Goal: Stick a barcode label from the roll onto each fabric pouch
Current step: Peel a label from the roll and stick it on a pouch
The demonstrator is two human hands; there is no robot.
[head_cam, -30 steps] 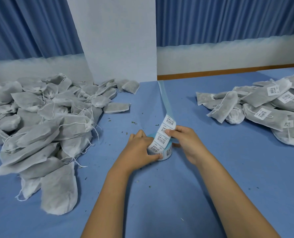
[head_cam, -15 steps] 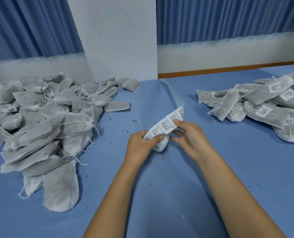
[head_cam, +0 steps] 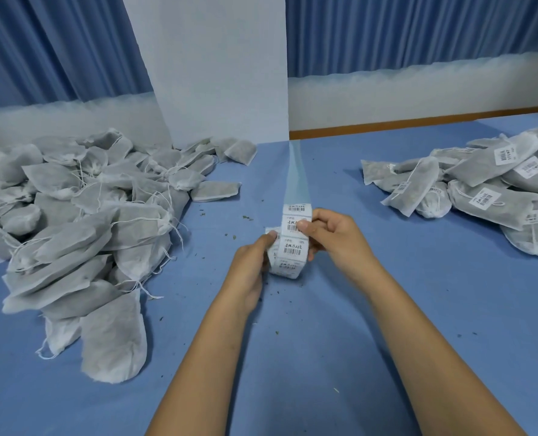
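Head view: label being taken from the roll, centre of frame, no pouch in hand yet.
Step in hand, by my reading: freeing one barcode label. Left hand (head_cam: 251, 262) grips the label roll (head_cam: 288, 264) from its left side, fingers curled round it, roll held just above the blue table (head_cam: 324, 357). Right hand (head_cam: 335, 239) pinches the strip at the second label (head_cam: 293, 224), thumb on the printed face, other fingers curled behind. Bare backing strip (head_cam: 296, 174) trails toward the upper centre. Both forearms enter from the bottom edge and converge on the roll. Unlabelled pouches (head_cam: 82, 221) are heaped at left, labelled pouches (head_cam: 485, 191) at right, both well apart from the hands. Next move likely calls for lifting the label's edge cleanly off the backing, then reaching left for a pouch.
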